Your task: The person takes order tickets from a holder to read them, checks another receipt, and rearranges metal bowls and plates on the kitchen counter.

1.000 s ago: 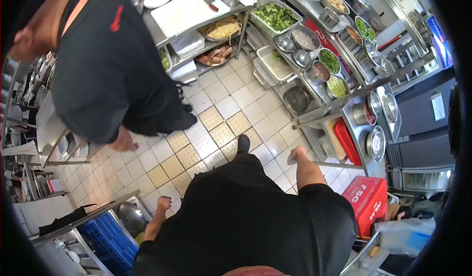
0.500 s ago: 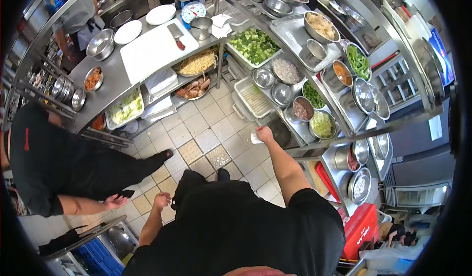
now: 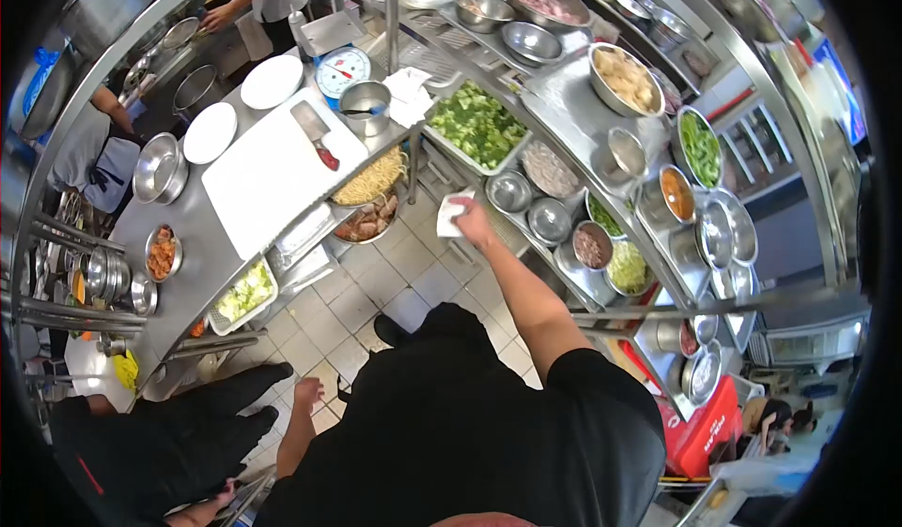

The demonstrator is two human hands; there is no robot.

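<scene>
My right hand is closed on a folded white piece of cloth or paper. It is held over the aisle, just left of the rack of bowls and below the tray of chopped broccoli. Two steel bowls, one of them a small bowl, stand to the right of this hand. My left hand hangs low beside my body, its fingers loosely bent and apart, with nothing visible in it. A white cutting board with a red-handled cleaver lies on the counter ahead.
A person in black stands close at my left. Ahead are a dial scale, a steel pot, white plates and noodles. Steel shelving with several filled bowls borders my right. A red box stands behind it.
My view has moved forward toward the counter. My right hand has gone forward and left with the white piece. The person in black now appears lower at the left.
</scene>
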